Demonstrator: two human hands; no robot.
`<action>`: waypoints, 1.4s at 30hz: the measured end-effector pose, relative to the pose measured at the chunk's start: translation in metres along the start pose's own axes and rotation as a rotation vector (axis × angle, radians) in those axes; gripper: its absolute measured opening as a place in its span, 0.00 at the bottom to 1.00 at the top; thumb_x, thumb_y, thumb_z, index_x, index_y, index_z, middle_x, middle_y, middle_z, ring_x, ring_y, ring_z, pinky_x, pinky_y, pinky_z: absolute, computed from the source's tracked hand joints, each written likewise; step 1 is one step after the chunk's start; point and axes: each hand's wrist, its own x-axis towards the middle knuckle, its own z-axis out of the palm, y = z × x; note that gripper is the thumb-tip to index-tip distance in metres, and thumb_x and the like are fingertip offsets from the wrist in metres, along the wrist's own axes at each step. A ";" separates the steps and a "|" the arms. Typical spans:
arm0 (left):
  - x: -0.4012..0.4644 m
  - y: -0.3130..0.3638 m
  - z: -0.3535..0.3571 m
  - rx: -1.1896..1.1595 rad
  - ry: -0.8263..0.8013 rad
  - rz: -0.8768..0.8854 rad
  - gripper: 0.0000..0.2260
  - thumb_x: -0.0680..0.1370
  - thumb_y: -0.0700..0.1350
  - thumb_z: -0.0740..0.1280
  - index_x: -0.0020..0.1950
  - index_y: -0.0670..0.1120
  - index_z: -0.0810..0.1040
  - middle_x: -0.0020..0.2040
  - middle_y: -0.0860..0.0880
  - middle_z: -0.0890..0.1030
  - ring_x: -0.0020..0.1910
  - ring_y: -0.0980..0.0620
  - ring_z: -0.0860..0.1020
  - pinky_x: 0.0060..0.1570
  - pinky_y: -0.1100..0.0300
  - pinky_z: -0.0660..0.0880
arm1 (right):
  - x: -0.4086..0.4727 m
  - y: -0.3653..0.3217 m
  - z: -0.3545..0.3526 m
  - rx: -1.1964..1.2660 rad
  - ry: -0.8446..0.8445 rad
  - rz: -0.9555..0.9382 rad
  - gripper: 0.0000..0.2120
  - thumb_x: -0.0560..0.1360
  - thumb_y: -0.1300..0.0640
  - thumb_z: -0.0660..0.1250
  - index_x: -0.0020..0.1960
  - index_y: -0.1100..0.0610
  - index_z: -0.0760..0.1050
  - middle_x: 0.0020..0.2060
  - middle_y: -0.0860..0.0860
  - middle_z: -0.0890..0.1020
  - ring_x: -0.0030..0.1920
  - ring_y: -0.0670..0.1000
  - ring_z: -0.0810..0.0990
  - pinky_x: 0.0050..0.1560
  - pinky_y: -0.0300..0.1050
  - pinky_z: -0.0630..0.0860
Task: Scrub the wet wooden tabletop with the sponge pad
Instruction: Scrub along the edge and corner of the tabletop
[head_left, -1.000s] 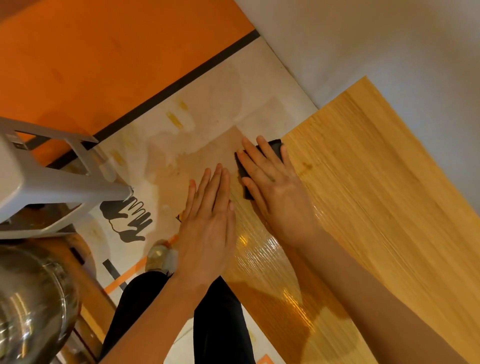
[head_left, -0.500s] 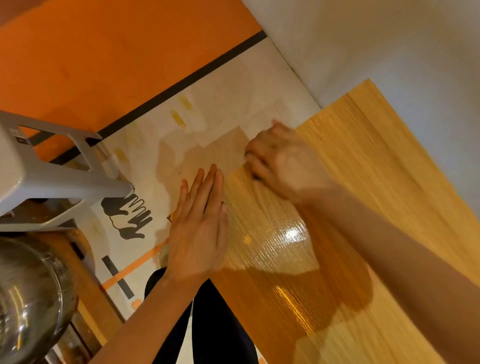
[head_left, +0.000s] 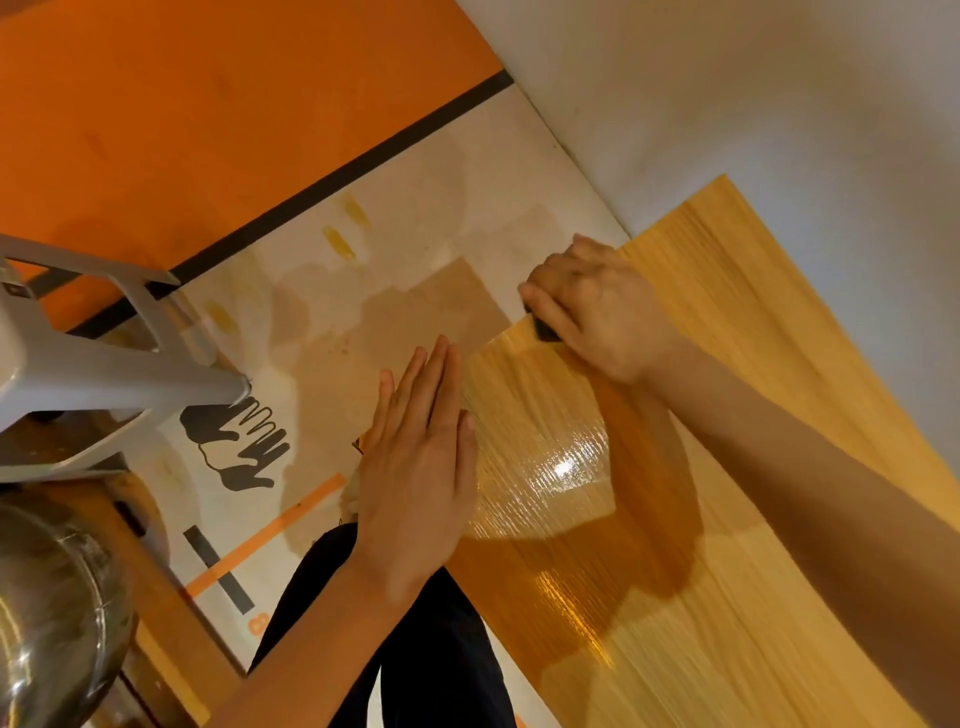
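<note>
The wooden tabletop (head_left: 727, 364) runs from the upper middle to the lower right, and its near-left part shines wet. My right hand (head_left: 597, 306) is curled at the table's left edge and grips a dark sponge pad (head_left: 544, 329), of which only a small corner shows under the fingers. My left hand (head_left: 415, 467) lies flat with straight fingers along the table's left edge, below the right hand, and holds nothing.
A white wall (head_left: 779, 104) borders the table at the upper right. Left of the table are a pale floor (head_left: 363, 260) with handprint marks, a grey plastic stool (head_left: 104, 364), and a metal bowl (head_left: 52, 613) at the lower left. My dark trouser leg (head_left: 426, 649) is below.
My right hand went from flat on the pad to curled round it and slid up along the table's left edge. My left hand has stayed flat at the edge.
</note>
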 end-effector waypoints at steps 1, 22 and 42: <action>0.002 0.002 -0.003 -0.034 -0.016 -0.023 0.25 0.85 0.51 0.45 0.82 0.46 0.53 0.82 0.48 0.57 0.82 0.53 0.51 0.80 0.58 0.39 | -0.001 0.013 -0.006 0.034 0.018 0.085 0.20 0.83 0.48 0.50 0.46 0.56 0.78 0.45 0.51 0.82 0.54 0.54 0.77 0.72 0.53 0.60; 0.046 0.026 0.011 0.138 -0.026 0.139 0.26 0.83 0.46 0.50 0.81 0.39 0.58 0.80 0.42 0.64 0.78 0.47 0.65 0.76 0.55 0.57 | -0.035 -0.024 0.013 0.101 0.201 0.340 0.21 0.84 0.54 0.51 0.75 0.57 0.62 0.76 0.52 0.62 0.78 0.55 0.53 0.78 0.53 0.43; 0.046 0.028 0.010 0.141 -0.062 0.149 0.27 0.82 0.46 0.51 0.80 0.37 0.61 0.79 0.41 0.66 0.77 0.47 0.67 0.75 0.55 0.61 | -0.009 0.000 0.001 0.108 0.297 0.452 0.15 0.83 0.56 0.53 0.56 0.58 0.78 0.62 0.54 0.78 0.75 0.56 0.61 0.76 0.57 0.50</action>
